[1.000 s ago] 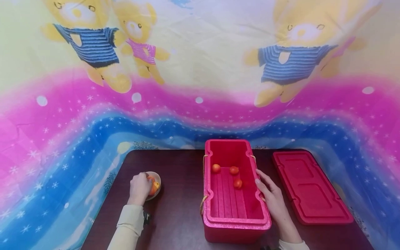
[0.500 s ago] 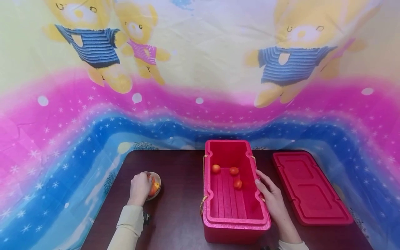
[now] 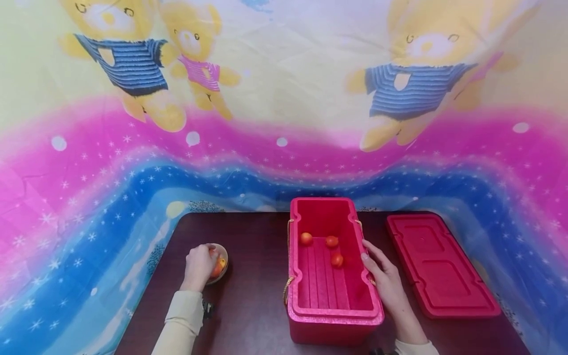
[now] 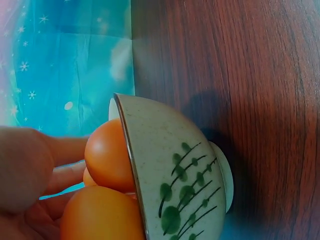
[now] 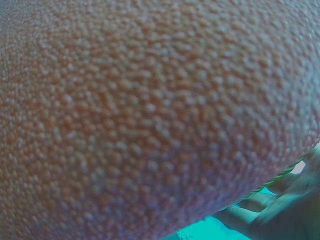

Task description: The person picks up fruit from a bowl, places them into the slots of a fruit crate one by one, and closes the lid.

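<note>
In the head view a red box (image 3: 335, 333) stands without its lid, with 3 small orange fruits (image 3: 306, 239) on its ridged floor. My left hand (image 3: 198, 266) reaches into a small bowl (image 4: 165, 135) at the left and holds an orange fruit (image 4: 107, 155) by its fingers. More orange fruit (image 4: 102, 215) lies against it at the bowl's rim; the fingertips are partly hidden behind the fruit. My right hand (image 3: 388, 281) rests on the box's right side, its fingers fairly straight and the thumb near the rim. In the right wrist view the box wall (image 5: 150, 100) hides much.
The red lid (image 3: 443, 266) lies flat on the dark table (image 3: 253, 296), right of the box. Gold rope handles (image 3: 288, 288) hang on the box's sides. A cloth printed with bears (image 3: 284, 98) rises behind the table.
The left hand's fingers have shifted slightly at the bowl. The right hand, the box and the fruits in it stay where they were; the head view drifts a little.
</note>
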`<action>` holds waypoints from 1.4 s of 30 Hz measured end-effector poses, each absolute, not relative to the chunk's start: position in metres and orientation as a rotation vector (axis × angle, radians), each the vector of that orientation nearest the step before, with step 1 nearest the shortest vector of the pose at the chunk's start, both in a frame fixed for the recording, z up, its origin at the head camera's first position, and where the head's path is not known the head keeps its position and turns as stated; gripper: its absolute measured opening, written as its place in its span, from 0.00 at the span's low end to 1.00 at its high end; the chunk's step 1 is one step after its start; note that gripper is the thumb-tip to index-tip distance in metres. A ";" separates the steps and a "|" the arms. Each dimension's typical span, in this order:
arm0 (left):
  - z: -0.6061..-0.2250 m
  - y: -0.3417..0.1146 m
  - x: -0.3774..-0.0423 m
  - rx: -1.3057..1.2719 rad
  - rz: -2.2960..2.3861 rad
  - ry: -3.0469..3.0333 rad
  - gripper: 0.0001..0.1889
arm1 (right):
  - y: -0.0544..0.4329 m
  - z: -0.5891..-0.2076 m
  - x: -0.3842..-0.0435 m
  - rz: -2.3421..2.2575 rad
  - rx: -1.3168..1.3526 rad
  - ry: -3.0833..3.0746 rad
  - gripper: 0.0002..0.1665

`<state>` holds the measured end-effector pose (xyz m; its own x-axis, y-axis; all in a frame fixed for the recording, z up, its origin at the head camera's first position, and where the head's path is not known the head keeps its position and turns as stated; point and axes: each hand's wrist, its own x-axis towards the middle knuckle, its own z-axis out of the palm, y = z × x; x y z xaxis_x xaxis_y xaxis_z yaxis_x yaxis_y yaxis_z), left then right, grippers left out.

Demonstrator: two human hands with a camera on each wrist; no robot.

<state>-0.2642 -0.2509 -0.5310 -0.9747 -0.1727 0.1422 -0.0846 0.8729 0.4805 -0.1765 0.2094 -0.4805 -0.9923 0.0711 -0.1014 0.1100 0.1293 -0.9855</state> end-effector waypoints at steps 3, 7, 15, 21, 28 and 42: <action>-0.532 -0.252 -0.265 0.183 -0.737 -2.876 0.15 | 0.209 -0.480 -0.177 -2.042 0.186 2.345 0.35; -0.533 -0.254 -0.266 0.181 -0.737 -2.887 0.15 | 0.208 -0.480 -0.177 -2.044 0.186 2.341 0.35; -0.525 -0.252 -0.266 0.181 -0.785 -2.823 0.17 | 0.208 -0.480 -0.177 -2.042 0.197 2.335 0.35; -0.512 -0.248 -0.270 0.148 -0.842 -2.796 0.18 | 0.209 -0.481 -0.177 -2.036 0.199 2.346 0.35; -0.488 -0.234 -0.272 0.005 -0.859 -2.746 0.20 | 0.209 -0.480 -0.176 -2.025 0.201 2.362 0.35; -0.438 -0.197 -0.281 -0.376 -0.765 -2.584 0.19 | 0.208 -0.480 -0.176 -2.038 0.204 2.348 0.35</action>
